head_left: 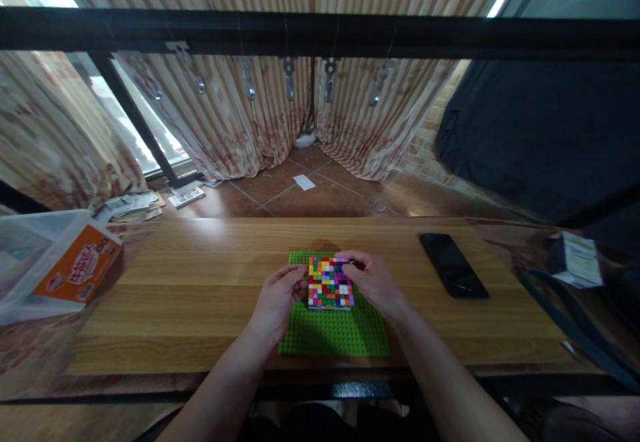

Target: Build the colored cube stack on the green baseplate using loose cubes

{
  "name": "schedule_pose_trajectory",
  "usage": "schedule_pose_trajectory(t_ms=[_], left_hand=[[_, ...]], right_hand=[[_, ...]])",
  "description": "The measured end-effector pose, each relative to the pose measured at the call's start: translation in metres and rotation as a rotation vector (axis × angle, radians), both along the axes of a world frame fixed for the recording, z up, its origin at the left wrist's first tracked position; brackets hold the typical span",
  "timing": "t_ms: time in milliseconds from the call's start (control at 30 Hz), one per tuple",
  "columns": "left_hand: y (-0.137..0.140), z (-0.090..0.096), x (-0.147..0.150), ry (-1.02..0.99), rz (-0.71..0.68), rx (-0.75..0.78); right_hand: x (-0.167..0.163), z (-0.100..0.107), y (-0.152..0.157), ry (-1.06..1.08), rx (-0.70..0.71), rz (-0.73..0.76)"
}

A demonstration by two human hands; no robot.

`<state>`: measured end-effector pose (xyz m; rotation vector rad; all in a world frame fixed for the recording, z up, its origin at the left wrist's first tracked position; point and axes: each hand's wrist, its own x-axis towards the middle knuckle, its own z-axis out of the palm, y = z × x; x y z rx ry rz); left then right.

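A square block of small multicoloured toy bricks [327, 285] sits over a green studded baseplate [330, 339] on the wooden table. My left hand [277, 299] has its thumb and fingers closed against the block's left side. On the right, my right hand [373, 281] grips the block's far right corner, its thumb over the top studs and its fingers along the far edge. Whether the block is joined to the baseplate or only rests on it, I cannot tell. Parts of the fingertips are hidden.
A black phone [453, 265] lies on the table [200, 309] to the right. Off the left end stands a clear plastic bin [45, 242] with an orange label. A dark metal bar [320, 34] crosses the view ahead, with clips hanging below it. Beyond are curtains and a tiled floor.
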<state>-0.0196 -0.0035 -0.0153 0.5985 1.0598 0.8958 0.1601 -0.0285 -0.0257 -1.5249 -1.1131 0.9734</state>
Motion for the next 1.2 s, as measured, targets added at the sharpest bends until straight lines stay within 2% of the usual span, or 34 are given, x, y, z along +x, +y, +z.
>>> schedule_pose_trajectory(t_ms=[233,333,433,767,1033,1200], left_hand=[[0.004,-0.008,0.011,0.056,0.025,0.188],[0.005,-0.007,0.013,0.073,0.019,0.21],[0.006,-0.008,0.015,0.054,0.005,0.205],[0.012,-0.015,0.028,0.079,-0.086,0.322],[0.015,-0.02,0.031,0.212,-0.113,0.471],[0.018,-0.021,0.032,0.248,-0.102,0.511]], right_hand=[[-0.001,-0.004,-0.003,-0.039,0.0,-0.009],[0.001,-0.006,-0.005,-0.001,0.034,-0.009],[0.0,-0.007,-0.005,0.039,0.048,-0.072],[-0.02,-0.013,0.004,0.11,0.007,-0.083],[-0.022,-0.012,0.005,0.023,0.04,-0.093],[-0.022,-0.01,0.005,-0.014,0.045,-0.082]])
